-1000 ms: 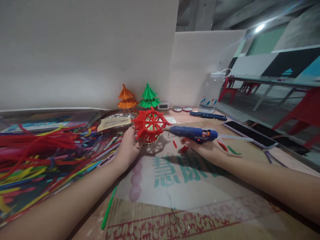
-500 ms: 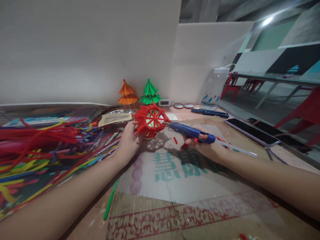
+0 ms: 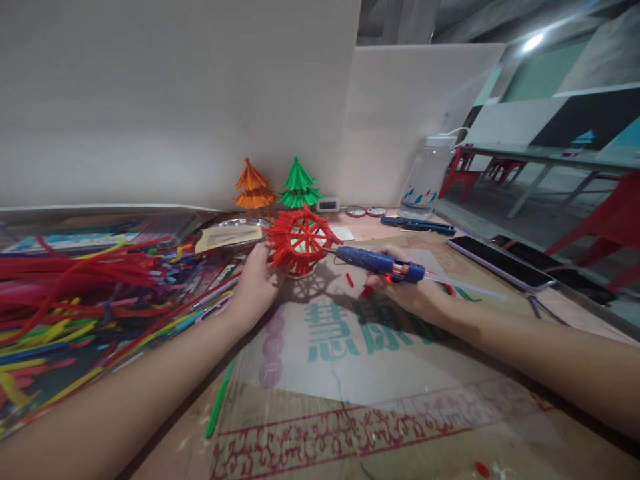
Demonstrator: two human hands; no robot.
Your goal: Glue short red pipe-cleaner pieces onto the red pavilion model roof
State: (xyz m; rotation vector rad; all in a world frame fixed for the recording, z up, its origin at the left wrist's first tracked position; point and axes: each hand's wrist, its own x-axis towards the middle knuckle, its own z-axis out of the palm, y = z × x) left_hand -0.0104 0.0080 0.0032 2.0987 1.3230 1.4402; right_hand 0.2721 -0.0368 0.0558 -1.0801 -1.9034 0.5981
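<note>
My left hand [image 3: 255, 283] grips a red spoked roof-like model made of straws [image 3: 300, 241], holding it tilted just above the cardboard sheet [image 3: 350, 373]. My right hand [image 3: 407, 293] is closed around a blue hot glue gun [image 3: 380, 262], whose nozzle points left and touches the right edge of the red model. A clear glue stick juts out of the gun's back to the right. Small red straw bits [image 3: 350, 279] lie beside the gun.
A heap of coloured straws [image 3: 75, 300] fills the left side. An orange paper tree [image 3: 254, 189] and a green paper tree [image 3: 299, 185] stand by the wall. A plastic water bottle [image 3: 426, 177], blue pliers [image 3: 417, 226] and two phones [image 3: 493, 262] lie to the right. A green straw [image 3: 220, 400] rests near my left forearm.
The glue gun has shifted left and lowered slightly until its nozzle meets the red model. My left hand keeps its hold and has barely moved.
</note>
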